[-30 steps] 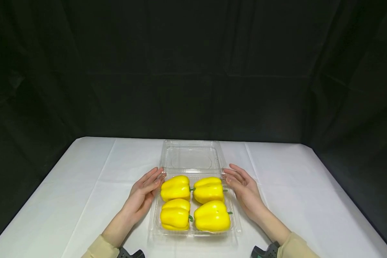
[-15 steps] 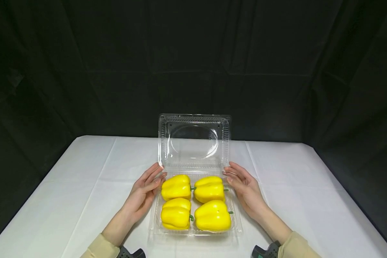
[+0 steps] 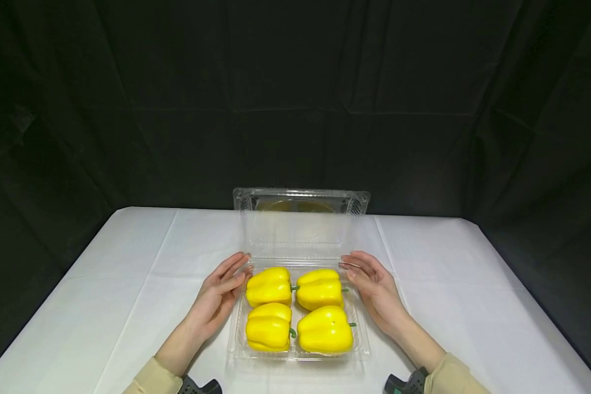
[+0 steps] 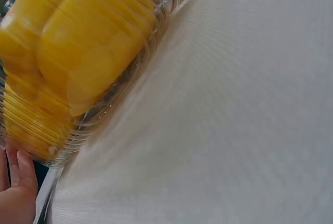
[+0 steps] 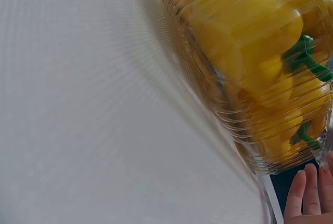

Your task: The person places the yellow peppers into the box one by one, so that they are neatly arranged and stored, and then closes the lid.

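Four-sided and clear, a plastic clamshell container [image 3: 295, 357] lies on the table with several yellow bell peppers [image 3: 268, 327] in its base, in two rows. Its transparent lid [image 3: 301, 192] stands raised at the far side, the top edge leaning toward me. My left hand [image 3: 216, 301] rests along the left side, relaxed fingers at the rear corner by the hinge. On the right side my right hand [image 3: 376, 295] mirrors it, fingertips at the other rear corner. Fairly straight fingers [image 5: 311, 190] show beside the ribbed wall in the right wrist view.
A white cloth covers the table [image 3: 143, 262]. Black curtains [image 3: 295, 109] hang behind it and along both sides. Dark devices [image 3: 406, 382] are strapped at both wrists, below tan sleeves [image 3: 453, 377].
The lid has swung up from lying back on the table to upright, then tipped toward me. Hands, base and peppers have hardly moved.
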Action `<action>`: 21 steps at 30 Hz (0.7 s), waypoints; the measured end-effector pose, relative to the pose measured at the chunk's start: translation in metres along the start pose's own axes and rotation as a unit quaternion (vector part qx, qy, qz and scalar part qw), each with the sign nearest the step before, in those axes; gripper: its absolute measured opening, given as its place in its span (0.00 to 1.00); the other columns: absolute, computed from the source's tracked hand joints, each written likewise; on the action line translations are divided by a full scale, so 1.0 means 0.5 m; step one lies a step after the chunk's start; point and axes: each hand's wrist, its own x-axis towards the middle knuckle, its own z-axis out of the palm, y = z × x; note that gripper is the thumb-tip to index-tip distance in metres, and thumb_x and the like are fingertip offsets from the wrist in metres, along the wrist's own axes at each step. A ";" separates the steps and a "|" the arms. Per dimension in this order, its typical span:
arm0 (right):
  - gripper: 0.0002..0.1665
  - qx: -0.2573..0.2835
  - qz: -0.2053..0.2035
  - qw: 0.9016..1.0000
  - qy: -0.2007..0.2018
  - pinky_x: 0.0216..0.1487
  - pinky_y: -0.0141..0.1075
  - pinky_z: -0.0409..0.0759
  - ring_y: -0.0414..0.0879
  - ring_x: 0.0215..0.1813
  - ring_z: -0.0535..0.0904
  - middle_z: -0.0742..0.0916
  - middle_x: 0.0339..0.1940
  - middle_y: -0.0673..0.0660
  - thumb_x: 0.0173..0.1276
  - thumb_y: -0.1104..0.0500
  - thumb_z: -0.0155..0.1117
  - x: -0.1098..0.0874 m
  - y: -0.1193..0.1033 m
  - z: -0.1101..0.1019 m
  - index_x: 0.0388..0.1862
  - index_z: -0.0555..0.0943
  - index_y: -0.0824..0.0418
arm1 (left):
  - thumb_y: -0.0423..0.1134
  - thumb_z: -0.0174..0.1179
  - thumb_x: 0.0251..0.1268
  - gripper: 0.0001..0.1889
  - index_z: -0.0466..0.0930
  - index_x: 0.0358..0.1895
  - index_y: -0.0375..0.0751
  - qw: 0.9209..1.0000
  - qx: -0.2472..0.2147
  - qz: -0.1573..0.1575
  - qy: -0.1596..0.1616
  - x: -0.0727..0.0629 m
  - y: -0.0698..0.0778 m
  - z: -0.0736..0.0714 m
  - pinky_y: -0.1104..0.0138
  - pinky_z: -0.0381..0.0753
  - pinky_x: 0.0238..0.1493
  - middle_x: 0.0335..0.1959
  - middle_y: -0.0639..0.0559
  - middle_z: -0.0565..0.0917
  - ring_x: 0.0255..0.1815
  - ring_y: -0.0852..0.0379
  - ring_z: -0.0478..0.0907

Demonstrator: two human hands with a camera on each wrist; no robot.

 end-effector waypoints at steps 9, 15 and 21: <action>0.20 -0.033 0.017 0.999 0.005 0.65 0.32 0.79 0.40 0.61 0.79 0.81 0.58 0.49 0.73 0.64 0.60 -0.005 -0.003 0.000 0.62 0.71 0.61 | 0.23 0.51 0.72 0.22 0.66 0.64 0.44 1.000 0.005 0.014 0.012 -0.002 -0.004 0.001 0.69 0.74 0.69 0.68 0.47 0.70 0.64 0.57 0.76; 0.17 -0.062 0.037 0.997 0.025 0.62 0.28 0.80 0.36 0.59 0.79 0.80 0.56 0.45 0.72 0.63 0.62 -0.008 -0.007 0.001 0.56 0.75 0.51 | 0.25 0.52 0.72 0.13 0.75 0.49 0.50 0.999 0.028 0.026 0.014 -0.006 -0.003 0.001 0.75 0.81 0.57 0.63 0.49 0.71 0.57 0.61 0.78; 0.14 -0.016 0.048 0.998 0.032 0.60 0.30 0.82 0.39 0.57 0.82 0.85 0.55 0.45 0.76 0.64 0.55 -0.027 -0.010 0.001 0.56 0.80 0.52 | 0.29 0.51 0.72 0.07 0.77 0.40 0.45 0.999 0.031 0.033 0.014 -0.025 0.000 0.001 0.70 0.74 0.69 0.74 0.45 0.65 0.67 0.57 0.75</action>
